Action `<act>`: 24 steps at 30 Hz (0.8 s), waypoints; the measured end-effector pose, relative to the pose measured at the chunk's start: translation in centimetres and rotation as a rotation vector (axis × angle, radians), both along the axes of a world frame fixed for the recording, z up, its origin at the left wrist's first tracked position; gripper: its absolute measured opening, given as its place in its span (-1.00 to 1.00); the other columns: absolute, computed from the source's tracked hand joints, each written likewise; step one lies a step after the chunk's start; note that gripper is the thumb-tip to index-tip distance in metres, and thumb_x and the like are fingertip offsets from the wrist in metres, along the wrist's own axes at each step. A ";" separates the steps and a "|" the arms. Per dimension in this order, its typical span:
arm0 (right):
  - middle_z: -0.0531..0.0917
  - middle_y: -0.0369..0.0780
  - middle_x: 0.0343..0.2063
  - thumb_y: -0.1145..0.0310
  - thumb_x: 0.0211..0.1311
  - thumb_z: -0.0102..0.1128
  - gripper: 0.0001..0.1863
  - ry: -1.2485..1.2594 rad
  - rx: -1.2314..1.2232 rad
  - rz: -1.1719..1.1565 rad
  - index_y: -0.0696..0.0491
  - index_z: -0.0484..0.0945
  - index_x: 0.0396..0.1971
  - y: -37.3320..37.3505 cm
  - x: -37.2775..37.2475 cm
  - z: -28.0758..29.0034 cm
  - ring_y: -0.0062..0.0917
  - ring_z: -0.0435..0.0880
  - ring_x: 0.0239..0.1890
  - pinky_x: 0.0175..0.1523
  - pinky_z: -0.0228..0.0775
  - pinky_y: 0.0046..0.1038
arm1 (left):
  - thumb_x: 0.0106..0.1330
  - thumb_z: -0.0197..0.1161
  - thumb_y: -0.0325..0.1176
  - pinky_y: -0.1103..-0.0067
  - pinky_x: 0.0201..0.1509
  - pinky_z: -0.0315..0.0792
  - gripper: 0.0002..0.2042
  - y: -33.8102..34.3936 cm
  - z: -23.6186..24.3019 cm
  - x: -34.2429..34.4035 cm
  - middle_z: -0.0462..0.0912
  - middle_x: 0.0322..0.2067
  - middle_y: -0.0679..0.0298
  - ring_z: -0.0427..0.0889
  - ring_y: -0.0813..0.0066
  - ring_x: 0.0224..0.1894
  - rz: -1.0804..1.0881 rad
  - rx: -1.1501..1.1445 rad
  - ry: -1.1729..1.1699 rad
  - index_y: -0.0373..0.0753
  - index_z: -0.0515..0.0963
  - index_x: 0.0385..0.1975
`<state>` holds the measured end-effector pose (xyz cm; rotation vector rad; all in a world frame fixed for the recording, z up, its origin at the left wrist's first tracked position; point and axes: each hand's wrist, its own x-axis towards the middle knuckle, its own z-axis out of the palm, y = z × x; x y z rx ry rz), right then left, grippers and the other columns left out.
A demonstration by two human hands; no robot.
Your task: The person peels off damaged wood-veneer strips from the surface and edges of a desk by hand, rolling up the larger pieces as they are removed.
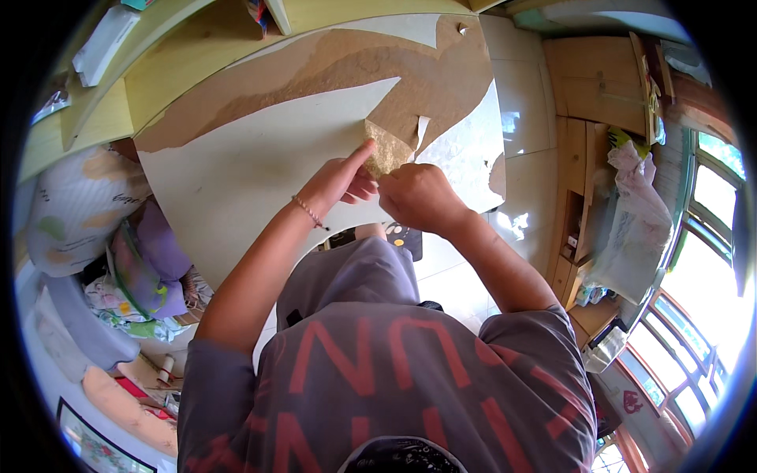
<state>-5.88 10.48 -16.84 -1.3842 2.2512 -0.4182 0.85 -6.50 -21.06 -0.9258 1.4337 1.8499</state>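
Both hands meet over the near edge of a desk, at a small gold-tan, mottled, four-cornered piece (386, 150); whether it is paper or another material I cannot tell. My left hand (341, 183), with a braided bracelet at the wrist, grips its left side, thumb on top and fingers curled under. Closed into a fist, my right hand (422, 197) pinches its lower right corner; the fingertips are mostly hidden. A thin white curled strip (422, 132) stands just beyond the piece, near the right hand.
The desk top (260, 169) has a white surface layer, torn away in wide brown patches (331, 63). A wooden shelf (189, 55) borders its far left side. Bags and cloth (154, 252) are piled at left. Wooden cabinets (576, 158) and a window (710, 276) stand at right.
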 end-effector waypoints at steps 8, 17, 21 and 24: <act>0.46 -0.26 -0.67 0.37 -0.07 0.17 -0.87 -0.047 -0.192 0.081 0.07 0.45 -0.50 0.0 6.6 1.3 -0.36 0.53 -0.59 -0.49 0.37 -0.31 | 0.32 0.14 -0.13 0.60 -0.58 0.28 -0.61 0.2 0.8 6.7 0.43 -0.75 0.34 0.36 0.63 -0.69 -0.170 -0.156 0.179 -0.34 0.49 -0.61; 0.56 -0.18 -0.62 0.31 -0.06 0.16 -0.82 -0.329 -0.378 0.113 0.09 0.44 -0.66 -3.7 16.2 3.9 -0.31 0.61 -0.56 -0.46 0.46 -0.30 | 0.39 0.09 -0.22 0.57 -0.45 0.31 -0.67 -3.6 6.9 17.8 0.48 -0.64 0.38 0.35 0.70 -0.53 -0.202 -0.088 0.047 -0.41 0.53 -0.45; 0.58 -0.16 -0.58 0.25 -0.01 0.18 -0.76 -0.523 -0.402 0.169 0.14 0.46 -0.60 -6.2 20.5 5.4 -0.27 0.61 -0.52 -0.40 0.48 -0.31 | 0.41 0.09 -0.25 0.64 -0.28 0.38 -0.71 -6.7 9.0 23.4 0.57 -0.50 0.40 0.42 0.76 -0.38 -0.181 -0.026 0.019 -0.41 0.56 -0.34; 0.52 -0.17 -0.64 0.18 0.06 0.25 -0.67 -0.581 -0.505 0.130 0.12 0.44 -0.63 -7.9 22.5 6.2 -0.27 0.57 -0.52 -0.36 0.44 -0.26 | 0.38 0.12 -0.28 0.70 -0.33 0.34 -0.73 -9.6 10.6 27.5 0.54 -0.53 0.43 0.41 0.73 -0.44 -0.236 -0.075 -0.140 -0.41 0.57 -0.35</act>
